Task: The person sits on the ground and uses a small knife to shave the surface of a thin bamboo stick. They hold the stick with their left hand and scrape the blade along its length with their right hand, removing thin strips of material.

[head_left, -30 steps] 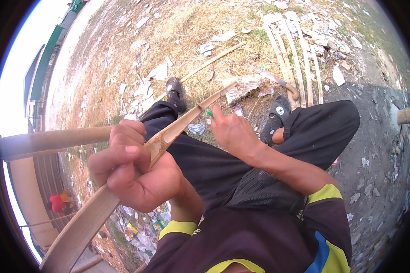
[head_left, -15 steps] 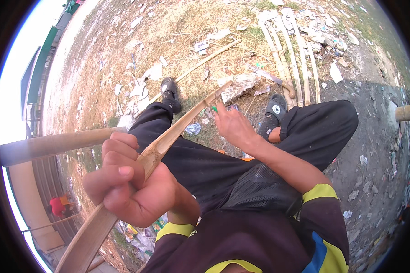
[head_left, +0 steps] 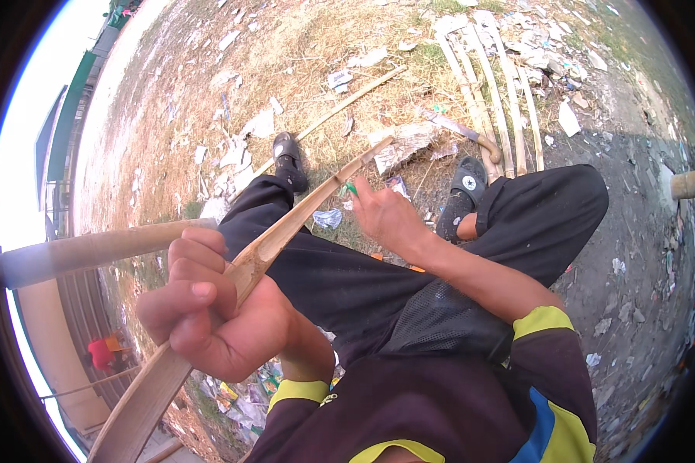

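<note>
A long split bamboo strip (head_left: 293, 220) slants from the lower left up to the middle, its hollowed pale inner face showing. My left hand (head_left: 235, 324) is closed around its wide near part, the fingers curled over it. Near the strip's narrow far end, my right hand (head_left: 390, 220) is closed on a small green-handled tool (head_left: 352, 187), held right beside the strip. Most of that tool is hidden by the fingers, and its blade or tip cannot be made out. My legs in dark trousers are spread on either side below the strip.
A thick bamboo pole (head_left: 100, 251) crosses at the left, close to my left hand. Several pale bamboo strips (head_left: 502, 100) lie at the back right, beside a blade with a curved wooden handle (head_left: 488, 147). A thin bamboo stick (head_left: 355, 96) and litter lie on dry grass.
My right hand has slid a little left and back toward me along the strip with the green-handled tool. The left hand keeps its grip, nearly still.
</note>
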